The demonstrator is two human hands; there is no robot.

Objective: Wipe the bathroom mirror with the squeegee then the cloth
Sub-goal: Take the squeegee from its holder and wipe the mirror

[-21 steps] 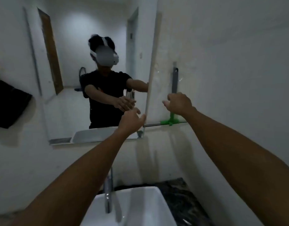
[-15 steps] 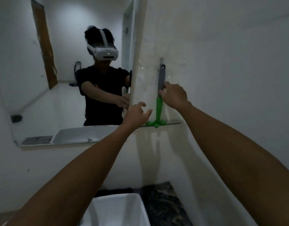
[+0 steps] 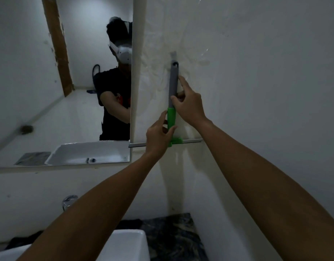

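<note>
A squeegee (image 3: 173,81) with a grey upper handle, a green lower handle and a horizontal blade hangs upright from a small hook (image 3: 173,54) on the white wall, just right of the mirror (image 3: 68,91). My right hand (image 3: 188,106) pinches the grey handle near its middle, with the forefinger stretched up along it. My left hand (image 3: 157,136) is below it, thumb and fingers closed around the green part above the blade. The mirror reflects a person in a black shirt wearing a headset.
A white sink (image 3: 124,245) lies below my arms, with a chrome tap (image 3: 68,201) at its back left. A dark marbled counter (image 3: 171,236) fills the corner to its right. The right wall (image 3: 256,72) stands close.
The view has swung right and closer to the squeegee. My right hand has slid onto the grey handle, and my left hand has moved from the mirror's edge onto the green part.
</note>
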